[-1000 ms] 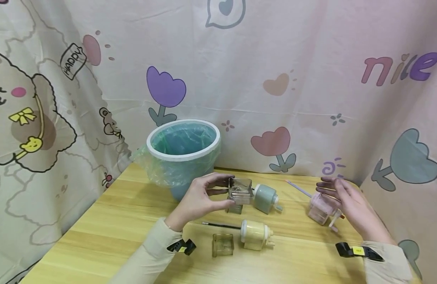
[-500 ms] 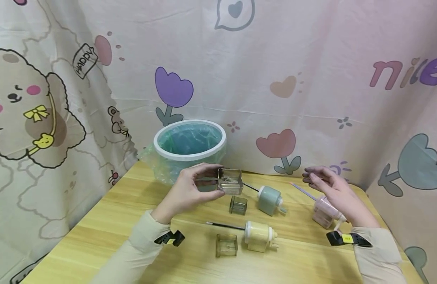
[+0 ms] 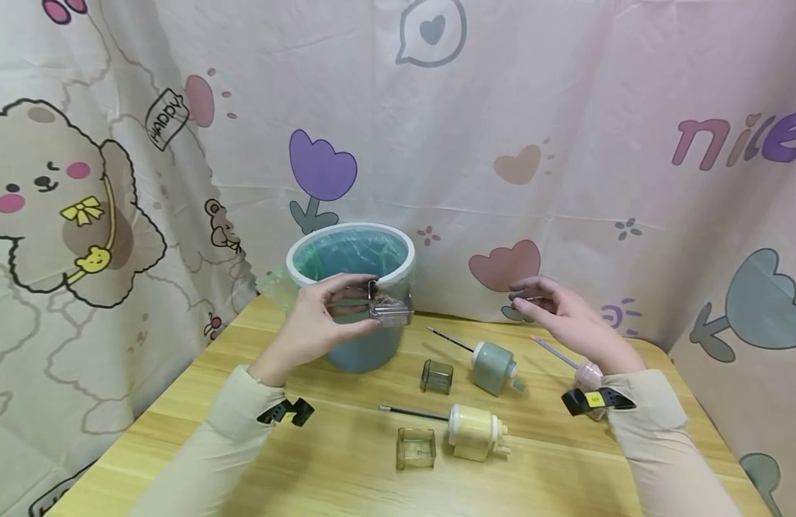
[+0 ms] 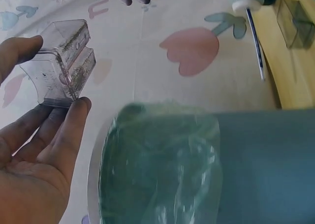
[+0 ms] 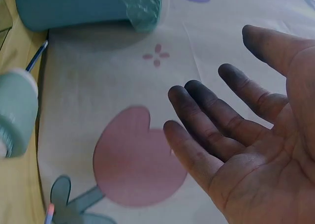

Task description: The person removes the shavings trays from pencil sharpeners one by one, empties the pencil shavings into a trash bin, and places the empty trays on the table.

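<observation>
My left hand (image 3: 314,319) pinches a clear shavings tray (image 4: 61,61) from a pencil sharpener between thumb and fingers. Dark pencil shavings cling inside it. In the head view the tray overlaps the front rim of a blue-green trash bin (image 3: 366,352) lined with a thin plastic bag (image 4: 157,170). My right hand (image 3: 569,319) hangs in the air over the right of the table, fingers loosely spread and holding nothing. Its fingertips (image 5: 234,74) are smudged dark. Below it, partly hidden by the wrist, is a pink crank sharpener (image 3: 588,373) with a purple pencil.
A green crank sharpener (image 3: 493,366) and a yellow one (image 3: 473,431) lie on the wooden table (image 3: 333,459), each with a pencil in it. Beside them sit a dark clear tray (image 3: 437,377) and a yellowish clear tray (image 3: 416,449). A printed curtain (image 3: 424,158) hangs behind.
My left hand has carried the clear tray left and up, from near the green sharpener to the bin's rim. My right hand has moved left and up, away from the pink sharpener.
</observation>
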The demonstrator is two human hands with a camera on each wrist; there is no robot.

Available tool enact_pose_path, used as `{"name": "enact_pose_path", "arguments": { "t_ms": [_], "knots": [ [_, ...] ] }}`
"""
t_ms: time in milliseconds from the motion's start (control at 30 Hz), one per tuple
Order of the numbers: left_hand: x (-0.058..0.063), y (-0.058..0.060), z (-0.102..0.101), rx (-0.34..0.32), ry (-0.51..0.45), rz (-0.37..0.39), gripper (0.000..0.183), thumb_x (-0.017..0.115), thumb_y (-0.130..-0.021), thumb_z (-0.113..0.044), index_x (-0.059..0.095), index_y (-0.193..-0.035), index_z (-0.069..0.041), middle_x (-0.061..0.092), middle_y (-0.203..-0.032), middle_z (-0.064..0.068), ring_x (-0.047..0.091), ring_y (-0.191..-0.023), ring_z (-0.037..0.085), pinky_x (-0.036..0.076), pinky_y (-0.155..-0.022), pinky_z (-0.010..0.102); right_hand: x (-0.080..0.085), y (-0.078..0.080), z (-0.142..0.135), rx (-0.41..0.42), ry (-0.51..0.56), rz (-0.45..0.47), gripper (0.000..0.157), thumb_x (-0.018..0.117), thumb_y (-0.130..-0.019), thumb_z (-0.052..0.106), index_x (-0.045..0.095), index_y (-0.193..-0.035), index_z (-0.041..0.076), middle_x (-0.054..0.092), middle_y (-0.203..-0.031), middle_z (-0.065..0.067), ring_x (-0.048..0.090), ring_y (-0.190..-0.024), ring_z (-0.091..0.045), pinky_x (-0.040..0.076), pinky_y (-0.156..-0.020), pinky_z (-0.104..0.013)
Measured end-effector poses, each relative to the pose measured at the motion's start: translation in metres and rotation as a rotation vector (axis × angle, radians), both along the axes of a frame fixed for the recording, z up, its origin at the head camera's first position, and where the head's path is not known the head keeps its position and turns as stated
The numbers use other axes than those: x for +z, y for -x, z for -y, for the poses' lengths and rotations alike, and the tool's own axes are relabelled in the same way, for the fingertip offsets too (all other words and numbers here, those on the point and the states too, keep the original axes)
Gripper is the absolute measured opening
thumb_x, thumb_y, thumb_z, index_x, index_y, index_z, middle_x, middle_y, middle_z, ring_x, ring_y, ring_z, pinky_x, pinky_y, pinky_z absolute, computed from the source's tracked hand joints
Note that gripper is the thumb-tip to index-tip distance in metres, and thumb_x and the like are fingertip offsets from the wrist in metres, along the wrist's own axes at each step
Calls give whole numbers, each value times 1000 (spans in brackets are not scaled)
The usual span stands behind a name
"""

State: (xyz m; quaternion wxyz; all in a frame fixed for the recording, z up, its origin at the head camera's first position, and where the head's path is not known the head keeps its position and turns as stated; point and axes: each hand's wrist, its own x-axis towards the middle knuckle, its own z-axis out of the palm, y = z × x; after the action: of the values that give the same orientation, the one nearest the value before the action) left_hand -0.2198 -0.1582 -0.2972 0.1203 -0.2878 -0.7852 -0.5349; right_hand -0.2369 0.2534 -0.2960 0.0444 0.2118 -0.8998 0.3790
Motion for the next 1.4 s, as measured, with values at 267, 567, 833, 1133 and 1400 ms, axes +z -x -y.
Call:
{"name": "enact_pose_path", "arguments": {
  "t_ms": [267,567,833,1133,1400],
  "knots": [
    [5,10,17,66,-10,-6,63,90,-83,0,65,-141,1,75,-129,20,78,-114,35,65,-95,27,12,23,38,103,6,10,42,61,-111,38,59,-145,14,69,-139,-10,68,-125,-28,59,-100,-34],
    [19,18,48,193,56,21,65,90,-85,-5,64,-144,-1,71,-136,24,77,-115,41,65,-90,23,19,47,89,149,-2,-17,44,66,-107,35,62,-142,10,72,-136,-11,69,-126,-29,58,-110,-51],
    [30,31,72,297,112,36,66,91,-85,-10,64,-145,0,70,-139,25,76,-117,41,63,-85,16,26,58,125,115,-15,-48,48,67,-106,33,60,-144,5,72,-135,-14,68,-128,-32,59,-109,-50],
    [37,37,81,383,222,-110,64,93,-83,-12,66,-141,-2,71,-136,22,76,-115,42,65,-89,27,26,64,153,95,10,-85,46,70,-104,30,62,-139,0,71,-132,-19,70,-125,-35,61,-107,-49],
    [35,41,86,460,387,-315,66,95,-79,-10,68,-140,-4,73,-131,17,73,-117,40,65,-98,51,27,64,169,60,-47,-140,48,72,-102,32,65,-137,-1,69,-134,-21,70,-123,-36,61,-106,-48]
  ]
}}
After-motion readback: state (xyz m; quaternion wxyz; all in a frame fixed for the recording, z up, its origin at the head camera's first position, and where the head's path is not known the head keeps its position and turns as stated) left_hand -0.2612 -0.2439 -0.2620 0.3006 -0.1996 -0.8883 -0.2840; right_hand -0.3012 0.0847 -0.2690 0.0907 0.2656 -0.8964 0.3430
